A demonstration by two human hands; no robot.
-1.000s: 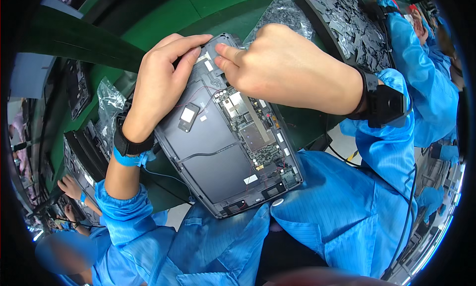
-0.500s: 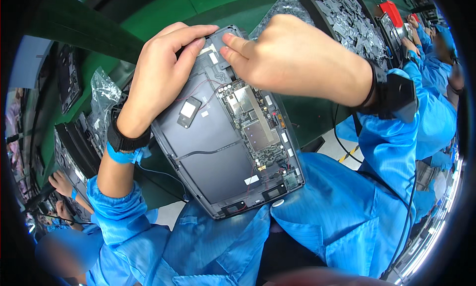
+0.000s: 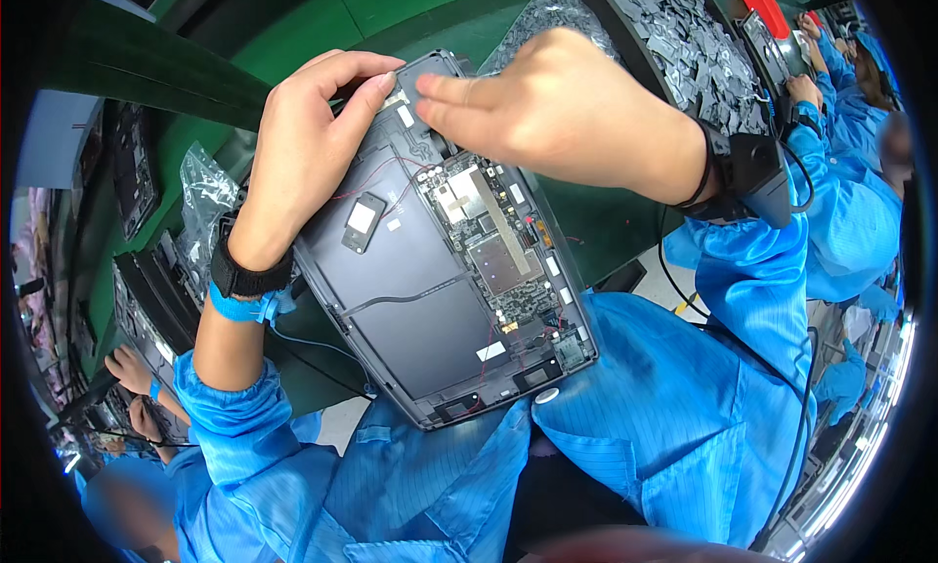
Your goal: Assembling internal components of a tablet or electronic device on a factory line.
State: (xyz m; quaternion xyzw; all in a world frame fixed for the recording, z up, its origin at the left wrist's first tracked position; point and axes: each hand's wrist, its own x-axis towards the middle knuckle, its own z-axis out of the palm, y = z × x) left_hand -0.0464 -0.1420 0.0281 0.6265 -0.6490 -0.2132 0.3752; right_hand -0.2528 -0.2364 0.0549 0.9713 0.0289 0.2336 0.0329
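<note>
An opened tablet housing (image 3: 391, 280), dark grey with a bare green circuit board (image 3: 493, 233), leans against my blue coat. My left hand (image 3: 308, 153) grips its far left edge, thumb on the inner face and fingers around the rim. At the far end of the housing, two fingers of my right hand (image 3: 557, 109) stretch out and touch the inner surface, slightly apart; the other fingers are curled. I see nothing between the fingertips. A small black module with a white label (image 3: 362, 223) lies loose inside, with thin red wires near it. A black flat cable (image 3: 410, 297) crosses the housing.
A black tray (image 3: 674, 60) of many small grey parts stands at the far right, beside clear plastic bags (image 3: 552, 26). A red bin (image 3: 765, 13) is farther right. More dark housings (image 3: 137, 163) stand at left. Co-workers in blue sit on both sides.
My right hand and its fingertips have shifted a little left along the housing's far end. The left hand and the housing have moved slightly left.
</note>
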